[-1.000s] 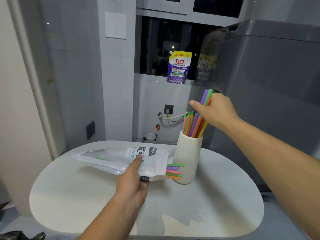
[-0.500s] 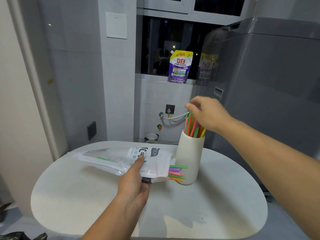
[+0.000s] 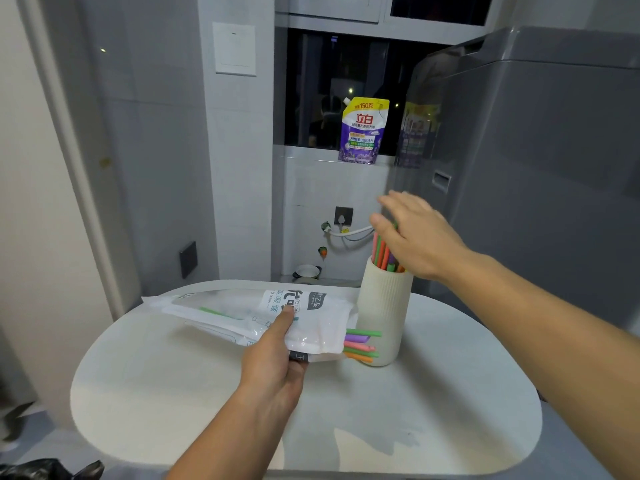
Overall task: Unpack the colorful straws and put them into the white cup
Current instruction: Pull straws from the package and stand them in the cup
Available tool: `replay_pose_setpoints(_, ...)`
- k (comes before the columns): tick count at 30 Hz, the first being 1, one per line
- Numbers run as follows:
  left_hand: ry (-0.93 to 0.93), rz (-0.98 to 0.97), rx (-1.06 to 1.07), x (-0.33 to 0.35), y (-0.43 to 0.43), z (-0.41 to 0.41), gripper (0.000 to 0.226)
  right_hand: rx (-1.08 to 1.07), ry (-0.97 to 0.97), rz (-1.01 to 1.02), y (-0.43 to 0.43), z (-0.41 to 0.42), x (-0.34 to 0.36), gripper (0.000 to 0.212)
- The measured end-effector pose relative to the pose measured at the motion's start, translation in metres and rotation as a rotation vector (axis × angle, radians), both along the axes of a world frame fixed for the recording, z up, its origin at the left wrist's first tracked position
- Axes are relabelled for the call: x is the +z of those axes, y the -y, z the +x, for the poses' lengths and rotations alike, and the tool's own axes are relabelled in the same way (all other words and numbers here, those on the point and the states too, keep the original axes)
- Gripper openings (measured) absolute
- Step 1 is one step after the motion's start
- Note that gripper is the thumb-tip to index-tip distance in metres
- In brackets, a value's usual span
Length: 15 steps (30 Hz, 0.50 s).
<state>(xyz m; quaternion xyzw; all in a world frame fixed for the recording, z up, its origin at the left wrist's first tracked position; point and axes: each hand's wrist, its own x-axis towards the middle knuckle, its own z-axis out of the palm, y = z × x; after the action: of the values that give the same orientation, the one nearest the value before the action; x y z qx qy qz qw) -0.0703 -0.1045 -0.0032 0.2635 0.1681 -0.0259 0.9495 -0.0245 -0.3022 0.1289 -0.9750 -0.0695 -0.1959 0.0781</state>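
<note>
Left hand (image 3: 273,372) grips the pack (image 3: 242,313) printed "Straw" — right hand (image 3: 419,237) blurred, seemingly spread.

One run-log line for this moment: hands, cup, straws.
left hand: grips straw packet | right hand: open over cup straws | white cup: upright | packet straws: sticking out of packet mouth, beside cup

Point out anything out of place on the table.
A few straws stick sideways out of the open end of the packet, beside the base of the white cup, not in it. The left hand grips that packet. Nothing looks spilled or damaged.
</note>
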Motion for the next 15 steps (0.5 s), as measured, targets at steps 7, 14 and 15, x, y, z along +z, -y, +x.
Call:
replay_pose_setpoints(7,0.059,0.072,0.02,0.005,-0.003,0.001,0.041,-0.001,0.41,0.602,-0.029,-0.052,-0.021,0.039)
replay_pose_setpoints(14,0.129,0.196,0.072,0.011,-0.006,-0.004,0.03,-0.143,-0.365,1.221,-0.055,-0.088,-0.094,0.043)
replay_pose_setpoints(15,0.128,0.214,0.081,0.012,-0.007,-0.004,0.028,-0.095,-0.38,1.266,-0.055,-0.09,-0.099,0.039)
